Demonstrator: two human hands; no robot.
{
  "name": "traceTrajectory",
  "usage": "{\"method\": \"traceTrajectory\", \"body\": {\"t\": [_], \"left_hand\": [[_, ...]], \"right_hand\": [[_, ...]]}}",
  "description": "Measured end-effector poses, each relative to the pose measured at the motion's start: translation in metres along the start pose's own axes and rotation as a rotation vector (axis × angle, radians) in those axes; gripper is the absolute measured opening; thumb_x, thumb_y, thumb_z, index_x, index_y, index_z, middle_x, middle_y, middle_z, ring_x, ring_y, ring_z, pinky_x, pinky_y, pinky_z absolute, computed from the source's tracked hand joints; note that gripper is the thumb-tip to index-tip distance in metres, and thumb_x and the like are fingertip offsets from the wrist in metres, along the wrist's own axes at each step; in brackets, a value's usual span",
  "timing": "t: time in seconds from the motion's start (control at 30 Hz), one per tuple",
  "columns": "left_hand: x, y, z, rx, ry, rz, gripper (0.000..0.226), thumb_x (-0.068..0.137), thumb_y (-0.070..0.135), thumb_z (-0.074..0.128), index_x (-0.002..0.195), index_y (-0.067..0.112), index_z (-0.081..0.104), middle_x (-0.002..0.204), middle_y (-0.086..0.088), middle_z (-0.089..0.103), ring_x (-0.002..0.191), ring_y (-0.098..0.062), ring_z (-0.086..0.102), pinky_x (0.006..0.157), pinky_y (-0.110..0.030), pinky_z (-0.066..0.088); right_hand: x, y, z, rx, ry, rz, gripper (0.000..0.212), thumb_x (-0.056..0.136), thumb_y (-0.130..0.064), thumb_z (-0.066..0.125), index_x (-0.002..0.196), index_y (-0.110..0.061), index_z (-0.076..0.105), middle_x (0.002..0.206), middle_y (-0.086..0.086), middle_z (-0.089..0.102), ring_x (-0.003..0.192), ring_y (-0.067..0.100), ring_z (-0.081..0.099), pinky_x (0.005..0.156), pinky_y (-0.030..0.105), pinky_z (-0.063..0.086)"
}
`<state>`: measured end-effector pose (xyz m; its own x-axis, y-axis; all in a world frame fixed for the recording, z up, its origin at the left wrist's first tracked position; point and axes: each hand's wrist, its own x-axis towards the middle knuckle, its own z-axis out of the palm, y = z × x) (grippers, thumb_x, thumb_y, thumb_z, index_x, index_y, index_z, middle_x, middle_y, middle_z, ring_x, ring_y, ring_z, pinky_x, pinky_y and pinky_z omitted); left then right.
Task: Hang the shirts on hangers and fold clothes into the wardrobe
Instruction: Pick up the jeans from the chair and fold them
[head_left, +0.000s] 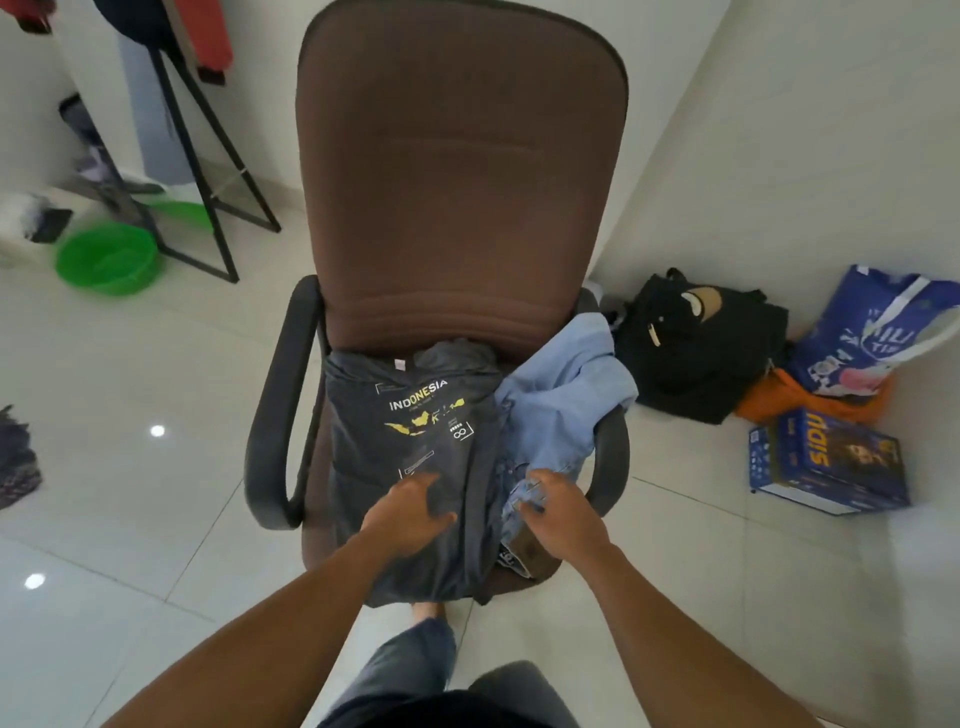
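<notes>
A brown office chair (457, 182) carries a grey printed T-shirt (363, 457) beside crumpled light-blue jeans (561, 405) on its seat.

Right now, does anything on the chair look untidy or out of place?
Yes. The light blue jeans lie crumpled on the right of the chair seat, spilling over the armrest, while the grey T-shirt beside them lies flat. The right hand grips the jeans; the left hand rests on the T-shirt.
</notes>
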<state>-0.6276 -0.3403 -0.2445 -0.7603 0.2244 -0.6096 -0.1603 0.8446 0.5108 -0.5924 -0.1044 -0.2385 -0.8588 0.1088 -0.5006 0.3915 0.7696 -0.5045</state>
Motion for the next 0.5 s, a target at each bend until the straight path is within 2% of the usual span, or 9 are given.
{"method": "traceTrajectory", "body": {"t": [0.2, 0.3, 0.4, 0.5], "left_hand": [[0.047, 0.029, 0.018, -0.01, -0.078, -0.038, 0.077, 0.085, 0.051, 0.066, 0.15, 0.02, 0.038, 0.149, -0.008, 0.047, 0.135, -0.028, 0.047, 0.107, -0.039, 0.042], [0.065, 0.038, 0.038, -0.074, -0.114, -0.07, 0.075, 0.084, 0.051, 0.066, 0.149, 0.023, 0.04, 0.147, -0.007, 0.051, 0.131, -0.028, 0.05, 0.105, -0.039, 0.044], [0.077, 0.05, 0.06, -0.165, -0.091, -0.146, 0.062, 0.088, 0.039, 0.068, 0.142, 0.017, 0.048, 0.137, -0.014, 0.057, 0.124, -0.033, 0.055, 0.1, -0.04, 0.047], [0.084, 0.068, 0.082, -0.279, -0.042, -0.225, 0.058, 0.083, 0.042, 0.068, 0.135, 0.019, 0.055, 0.128, -0.012, 0.064, 0.115, -0.032, 0.06, 0.094, -0.038, 0.05]], "right_hand": [[0.044, 0.017, -0.018, -0.078, -0.079, 0.01, 0.05, 0.095, -0.033, 0.062, 0.141, -0.017, 0.048, 0.136, 0.011, 0.051, 0.126, 0.031, 0.05, 0.101, 0.043, 0.046], [0.074, 0.02, -0.032, -0.125, -0.12, -0.023, 0.053, 0.096, -0.034, 0.06, 0.144, -0.016, 0.045, 0.141, 0.012, 0.049, 0.13, 0.031, 0.047, 0.103, 0.044, 0.045], [0.108, 0.023, -0.049, -0.2, -0.152, -0.098, 0.053, 0.097, -0.032, 0.06, 0.145, -0.016, 0.044, 0.145, 0.011, 0.046, 0.132, 0.031, 0.046, 0.104, 0.045, 0.044], [0.142, 0.023, -0.068, -0.283, -0.199, -0.225, 0.052, 0.098, -0.034, 0.059, 0.145, -0.018, 0.044, 0.146, 0.009, 0.045, 0.133, 0.029, 0.045, 0.103, 0.046, 0.045]]}}
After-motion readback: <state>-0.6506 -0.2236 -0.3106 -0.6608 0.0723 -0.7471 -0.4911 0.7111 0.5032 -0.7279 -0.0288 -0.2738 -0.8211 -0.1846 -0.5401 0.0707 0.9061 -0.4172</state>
